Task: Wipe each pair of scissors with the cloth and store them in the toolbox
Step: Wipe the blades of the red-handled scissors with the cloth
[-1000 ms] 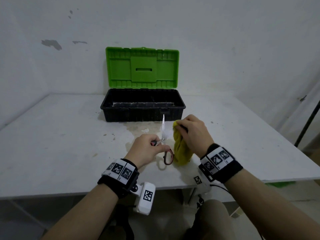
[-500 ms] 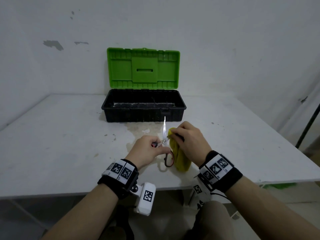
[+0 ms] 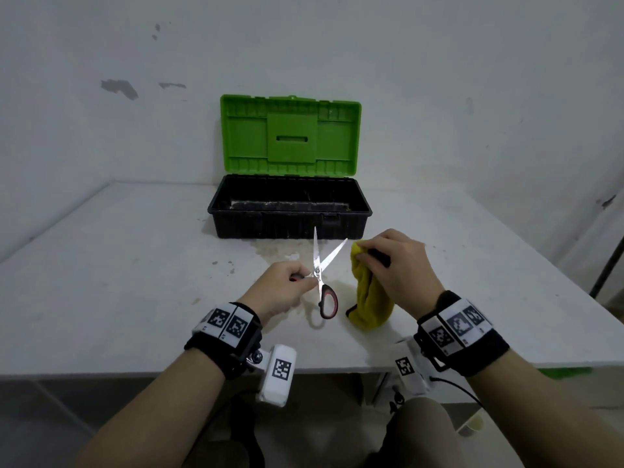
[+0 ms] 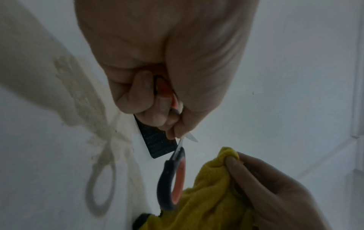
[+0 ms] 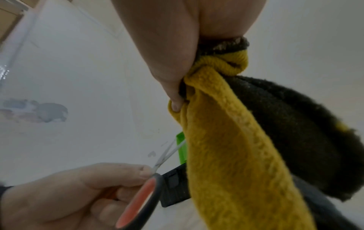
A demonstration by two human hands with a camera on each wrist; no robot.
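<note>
Since a second ago the scissors (image 3: 320, 270) have swung open: the blades, then closed together and pointing straight up beside the cloth (image 3: 369, 297), now splay into a V, and the cloth has drawn off to the right, clear of the steel. The left hand (image 3: 280, 287) curls its fingers round one red-and-black handle loop (the left wrist view shows fingertips tucked against the orange inner edge), while the other loop hangs free below the pivot. The right hand (image 3: 403, 265) clenches the top of the yellow cloth, thumb and fingers pinching a bunched fold, and the rest of the cloth droops down to the white table (image 3: 118, 265).

The scissors are held above the table, just in front of the toolbox (image 3: 290, 211), whose green lid (image 3: 290, 133) stands upright and whose black tray lies open. Nothing can be made out inside the tray from the head view, though its floor is dark and partly hidden by the near wall.

By my reading, this pair is mid-wipe: opening the blades suggests their inner faces come next. Storing it in the box remains to be done. No other scissors appear anywhere in view, so how many pairs remain cannot be told.
</note>
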